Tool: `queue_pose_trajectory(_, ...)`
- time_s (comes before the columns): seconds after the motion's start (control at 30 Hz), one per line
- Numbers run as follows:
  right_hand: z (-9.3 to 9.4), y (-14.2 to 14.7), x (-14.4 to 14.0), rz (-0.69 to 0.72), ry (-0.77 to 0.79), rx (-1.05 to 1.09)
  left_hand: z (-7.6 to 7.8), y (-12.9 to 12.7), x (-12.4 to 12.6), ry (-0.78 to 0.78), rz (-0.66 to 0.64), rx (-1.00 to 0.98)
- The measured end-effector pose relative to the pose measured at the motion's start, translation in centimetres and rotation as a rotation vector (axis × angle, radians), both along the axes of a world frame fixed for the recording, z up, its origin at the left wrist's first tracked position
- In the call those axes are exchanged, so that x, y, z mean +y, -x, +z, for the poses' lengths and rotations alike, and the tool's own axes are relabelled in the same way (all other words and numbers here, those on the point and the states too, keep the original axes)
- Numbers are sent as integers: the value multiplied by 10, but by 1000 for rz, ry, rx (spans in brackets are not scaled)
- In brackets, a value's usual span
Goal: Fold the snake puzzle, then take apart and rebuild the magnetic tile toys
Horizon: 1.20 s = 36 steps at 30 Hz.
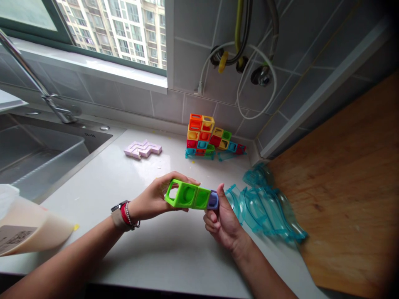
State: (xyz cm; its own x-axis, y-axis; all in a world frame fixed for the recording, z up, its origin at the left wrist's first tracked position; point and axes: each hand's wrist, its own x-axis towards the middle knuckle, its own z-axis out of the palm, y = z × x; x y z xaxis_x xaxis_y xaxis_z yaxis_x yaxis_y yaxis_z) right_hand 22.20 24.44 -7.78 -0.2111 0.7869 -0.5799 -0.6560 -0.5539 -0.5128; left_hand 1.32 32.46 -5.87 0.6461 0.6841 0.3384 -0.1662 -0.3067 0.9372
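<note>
Above the white countertop [131,174] I hold a short row of toy cubes: two green cubes [187,195] joined side by side, with a purple cube [213,200] at the right end. My left hand [152,198] grips the green end from behind. My right hand [222,220] closes on the purple cube, thumb up along its side. A stacked structure of orange, yellow, red, green and teal cubes [208,138] stands at the back against the tiled wall.
Several clear teal curved track pieces [268,207] lie just right of my hands, beside a wooden board [346,178]. A pink zigzag piece [142,148] lies further back. A steel sink [37,153] with a tap [46,97] is at left, a white bag [25,228] at the near left edge.
</note>
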Motion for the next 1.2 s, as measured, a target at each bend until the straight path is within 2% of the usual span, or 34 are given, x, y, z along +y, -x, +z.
queue_pose_trajectory(0.13,-4,2,-1,128,-9,9,1,-2,-5,99,3,-5)
queue_pose_trajectory(0.2,-6,3,-2,219,-30,1,-3,-5,-7,152,-5,2)
queue_pose_trajectory(0.27,-7,4,-3,253,-97,-22,-9,-7,-8,198,16,14)
queue_pose_trajectory(0.33,-6,5,-4,243,-188,-44,-16,-9,-8,265,57,-9)
queue_pose_trajectory(0.4,-4,4,-5,228,-258,-62,-20,-11,-6,370,86,-119)
queue_pose_trajectory(0.5,-4,2,-5,182,-347,-146,-19,-10,-1,551,116,-353)
queue_pose_trajectory(0.57,-5,0,-6,117,-414,-244,-16,-8,4,614,161,-434)
queue_pose_trajectory(0.7,-5,-1,-6,-16,-529,-404,-20,-6,12,595,221,-331)
queue_pose_trajectory(0.87,1,7,1,15,-714,-726,-34,-10,18,580,311,-207)
queue_pose_trajectory(0.97,10,10,17,3,-705,-958,-33,-6,25,580,409,-251)
queue_pose_trajectory(1.03,17,10,36,51,-717,-1108,-30,0,31,590,485,-313)
queue_pose_trajectory(1.2,21,18,114,226,-807,-1466,-25,12,42,600,607,-400)
